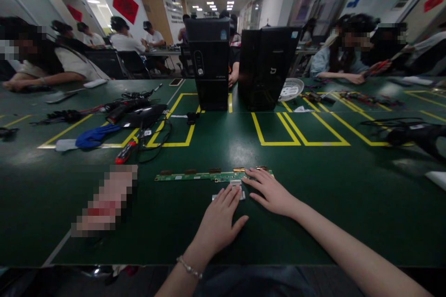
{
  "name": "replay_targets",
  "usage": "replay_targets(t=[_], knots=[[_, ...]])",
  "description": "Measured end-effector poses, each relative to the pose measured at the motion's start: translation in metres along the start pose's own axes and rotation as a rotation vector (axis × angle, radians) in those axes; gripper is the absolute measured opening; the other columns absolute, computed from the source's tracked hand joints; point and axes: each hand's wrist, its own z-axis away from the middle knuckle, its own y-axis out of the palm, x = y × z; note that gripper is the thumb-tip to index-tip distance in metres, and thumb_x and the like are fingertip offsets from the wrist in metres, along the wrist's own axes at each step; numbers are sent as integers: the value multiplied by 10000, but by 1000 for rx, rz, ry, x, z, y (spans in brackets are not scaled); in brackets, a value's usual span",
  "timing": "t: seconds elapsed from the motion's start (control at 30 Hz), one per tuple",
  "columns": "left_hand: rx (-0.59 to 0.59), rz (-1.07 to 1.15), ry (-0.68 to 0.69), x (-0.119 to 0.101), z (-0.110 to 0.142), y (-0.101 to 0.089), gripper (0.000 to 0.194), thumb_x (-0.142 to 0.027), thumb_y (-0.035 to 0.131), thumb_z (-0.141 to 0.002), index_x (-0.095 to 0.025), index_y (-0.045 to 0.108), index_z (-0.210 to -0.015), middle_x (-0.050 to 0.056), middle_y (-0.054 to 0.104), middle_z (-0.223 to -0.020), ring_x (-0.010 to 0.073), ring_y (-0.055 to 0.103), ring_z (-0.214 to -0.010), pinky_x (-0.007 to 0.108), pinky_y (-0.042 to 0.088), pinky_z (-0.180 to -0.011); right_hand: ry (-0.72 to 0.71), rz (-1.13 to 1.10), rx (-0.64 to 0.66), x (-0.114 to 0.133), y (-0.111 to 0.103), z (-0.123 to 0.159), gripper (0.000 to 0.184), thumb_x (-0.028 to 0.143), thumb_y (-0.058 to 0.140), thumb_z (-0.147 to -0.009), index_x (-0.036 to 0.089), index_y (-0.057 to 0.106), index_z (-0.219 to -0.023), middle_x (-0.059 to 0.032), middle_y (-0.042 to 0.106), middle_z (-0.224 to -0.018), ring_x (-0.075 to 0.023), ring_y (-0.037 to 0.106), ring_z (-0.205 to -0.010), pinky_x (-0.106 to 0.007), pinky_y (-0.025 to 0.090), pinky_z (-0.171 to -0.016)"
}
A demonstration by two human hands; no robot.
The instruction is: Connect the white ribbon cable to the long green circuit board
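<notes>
Circuit board (pixel 204 177) lies flat, seemingly steadied by right hand (pixel 273 191); left hand (pixel 218 220) overlaps pale connector (pixel 235 182); both grips spread.

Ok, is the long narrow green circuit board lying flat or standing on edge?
Flat: the circuit board shows its face upward on the dark green tabletop, right hand over one end.

Left hand (pixel 216 222) and right hand (pixel 277 193) palm down, fingers (pixel 259 177) outstretched forward.
</notes>
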Motion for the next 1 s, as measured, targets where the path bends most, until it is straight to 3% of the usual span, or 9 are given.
replay_targets(t=[0.6,1.0], knots=[[20,39,133,27,-1,-9,688,-596,416,-927,-217,309,-1491,68,371,-1531,227,321,-1409,425,267,-1153,-24,-51,3,-1,-5,3,531,455,460,-941,261,430,-1435,-80,337,-1524,-257,255,-1423,-528,238,-1149],[24,1,44,12,-2,-3,653,-564,392,-950,-172,341,-1470,97,380,-1522,254,310,-1412,465,308,-1136,-31,-57,-2,0,-5,4,534,443,469,-938,271,420,-1441,-74,332,-1527,-259,253,-1424,-532,240,-1149]])
